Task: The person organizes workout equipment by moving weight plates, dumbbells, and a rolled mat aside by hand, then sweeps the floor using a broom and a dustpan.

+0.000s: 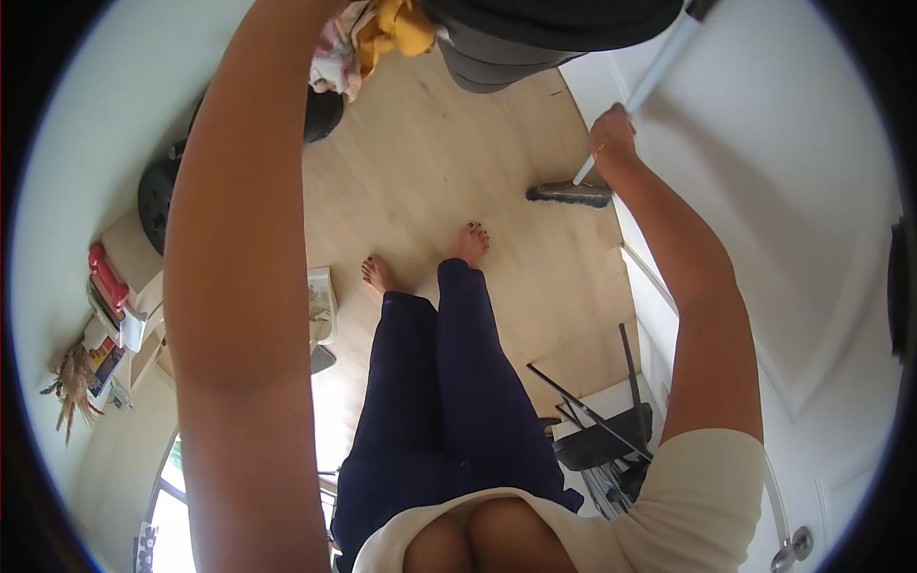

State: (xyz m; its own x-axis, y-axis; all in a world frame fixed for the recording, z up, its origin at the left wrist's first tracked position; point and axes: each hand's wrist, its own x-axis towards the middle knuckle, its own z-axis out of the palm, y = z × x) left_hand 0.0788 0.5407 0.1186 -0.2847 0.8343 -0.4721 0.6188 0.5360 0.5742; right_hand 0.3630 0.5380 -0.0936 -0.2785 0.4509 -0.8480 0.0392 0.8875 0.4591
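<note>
My right hand [612, 134] is closed round the pale handle of a broom [570, 195]. Its dark-bristled head rests on the wooden floor by the white door, and the handle slants past my hand to the top right. My left arm [244, 248] reaches up along the left side, and its hand lies beyond the top edge. Near that forearm is a bundle of yellow and pinkish-white cloth [387, 33]. A large dark grey object [554, 43], cut off by the top edge, is beside the cloth.
A white door [764, 191] runs along the right, with a metal knob [793, 549] low down. Dark-legged folded furniture [607, 439] stands near my right side. A white bin [323, 304] is left of my bare feet. Shelves with books [105, 353] line the left wall.
</note>
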